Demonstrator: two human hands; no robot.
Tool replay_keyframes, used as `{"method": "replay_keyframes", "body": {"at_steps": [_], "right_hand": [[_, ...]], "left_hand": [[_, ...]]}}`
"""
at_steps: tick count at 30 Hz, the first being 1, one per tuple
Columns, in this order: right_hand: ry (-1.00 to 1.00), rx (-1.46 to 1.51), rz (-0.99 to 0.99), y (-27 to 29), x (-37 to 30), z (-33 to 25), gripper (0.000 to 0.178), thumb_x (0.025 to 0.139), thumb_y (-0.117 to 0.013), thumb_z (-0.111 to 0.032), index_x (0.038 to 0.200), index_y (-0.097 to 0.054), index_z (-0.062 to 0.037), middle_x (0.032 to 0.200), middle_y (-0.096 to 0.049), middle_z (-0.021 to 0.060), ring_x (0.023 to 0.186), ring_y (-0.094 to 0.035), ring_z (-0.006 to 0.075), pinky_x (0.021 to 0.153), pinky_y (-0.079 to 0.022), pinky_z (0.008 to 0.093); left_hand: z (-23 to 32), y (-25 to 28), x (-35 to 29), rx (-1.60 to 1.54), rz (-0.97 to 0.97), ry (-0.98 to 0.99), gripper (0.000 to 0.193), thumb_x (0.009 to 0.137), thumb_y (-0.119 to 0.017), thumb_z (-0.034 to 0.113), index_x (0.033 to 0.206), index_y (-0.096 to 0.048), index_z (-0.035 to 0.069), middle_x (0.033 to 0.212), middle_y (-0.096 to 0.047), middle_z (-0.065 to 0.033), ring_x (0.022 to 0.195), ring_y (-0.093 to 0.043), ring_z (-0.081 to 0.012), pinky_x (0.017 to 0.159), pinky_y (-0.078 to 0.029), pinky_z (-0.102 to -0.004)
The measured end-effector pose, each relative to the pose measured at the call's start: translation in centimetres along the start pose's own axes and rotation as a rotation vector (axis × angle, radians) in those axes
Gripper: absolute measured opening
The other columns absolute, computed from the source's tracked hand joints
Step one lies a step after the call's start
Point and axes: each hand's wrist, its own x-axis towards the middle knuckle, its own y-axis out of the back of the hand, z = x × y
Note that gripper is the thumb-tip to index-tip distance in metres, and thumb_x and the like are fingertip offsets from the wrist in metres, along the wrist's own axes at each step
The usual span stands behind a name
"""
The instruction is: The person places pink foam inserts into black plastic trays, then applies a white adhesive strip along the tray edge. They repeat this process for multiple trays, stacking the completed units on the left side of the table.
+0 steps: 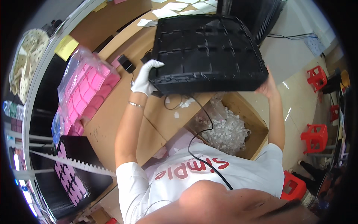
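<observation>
A large black plastic tray [209, 52] with a grid of ridges is raised above the far part of the cardboard-covered table [130, 123]. At its near left corner, my left hand [144, 77], in a white glove, is closed on the edge with the thumb over the top. My bare right hand [267, 86] grips the near right corner; its fingers are partly hidden by the tray. Beneath the left end, a black cable [203, 130] runs toward me. Small paper scraps [184, 102] lie on the cardboard just below the tray.
Pink gridded packs in clear plastic [89, 84] stand on the left, beside a small black adapter [126, 63]. Nearer is a black tray with pink pieces [71, 179]. An open carton [257, 128] of white scraps stands by my right arm. Red stools [315, 138] are at right.
</observation>
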Motion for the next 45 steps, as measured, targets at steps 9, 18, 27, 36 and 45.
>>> {"method": "replay_keyframes", "body": {"at_steps": [9, 18, 27, 36, 45], "right_hand": [[0.506, 0.383, 0.146, -3.6, -3.3, 7.6, 0.048, 0.100, -0.045, -0.044, 0.127, -0.057, -0.0063, 0.122, -0.062, 0.0077, 0.107, -0.061, 0.0192, 0.095, -0.049, 0.0325], [0.229, 0.204, -0.105, -22.5, -1.6, 8.6, 0.044, 0.098, -0.050, -0.045, 0.115, -0.064, -0.0061, 0.103, -0.067, 0.0039, 0.092, -0.064, 0.0136, 0.080, -0.051, 0.0268], [-0.039, 0.265, -0.306, -36.6, 8.3, 20.0, 0.047, 0.091, -0.062, -0.045, 0.115, -0.060, -0.0047, 0.095, -0.062, 0.0029, 0.079, -0.062, 0.0098, 0.068, -0.051, 0.0240], [-0.112, 0.213, -0.326, -37.3, 10.0, 24.6, 0.062, 0.094, -0.054, -0.047, 0.135, -0.050, -0.0006, 0.127, -0.058, 0.0107, 0.114, -0.057, 0.0174, 0.097, -0.044, 0.0294], [0.480, -0.641, 0.033, -34.2, 13.3, 24.2, 0.035, 0.093, -0.060, -0.033, 0.098, -0.070, 0.0005, 0.104, -0.063, 0.0104, 0.095, -0.059, 0.0226, 0.081, -0.045, 0.0371]], "left_hand": [[-9.7, 2.5, -11.7, -0.018, 0.155, -0.356, 0.016, 0.077, -0.057, 0.002, 0.090, -0.064, -0.003, 0.084, -0.065, -0.0085, 0.085, -0.063, -0.0171, 0.090, -0.048, -0.0290], [-15.0, 16.3, -26.2, -0.045, 0.557, -0.763, 0.010, 0.079, -0.055, 0.009, 0.079, -0.063, 0.003, 0.082, -0.066, -0.0110, 0.079, -0.062, -0.0193, 0.087, -0.049, -0.0312], [-13.1, 21.0, -37.3, -0.405, 1.059, -0.771, 0.010, 0.071, -0.064, 0.017, 0.070, -0.061, 0.007, 0.075, -0.060, -0.0046, 0.073, -0.059, -0.0173, 0.074, -0.051, -0.0306], [-13.3, 23.0, -38.1, -0.138, 1.170, -0.909, 0.011, 0.075, -0.063, 0.019, 0.078, -0.062, 0.009, 0.083, -0.061, -0.0040, 0.085, -0.057, -0.0165, 0.087, -0.046, -0.0311], [-13.3, 27.8, -36.3, 0.569, 1.002, -0.897, 0.028, 0.089, -0.049, 0.010, 0.112, -0.063, 0.003, 0.116, -0.062, -0.0106, 0.110, -0.056, -0.0198, 0.103, -0.039, -0.0345]]}}
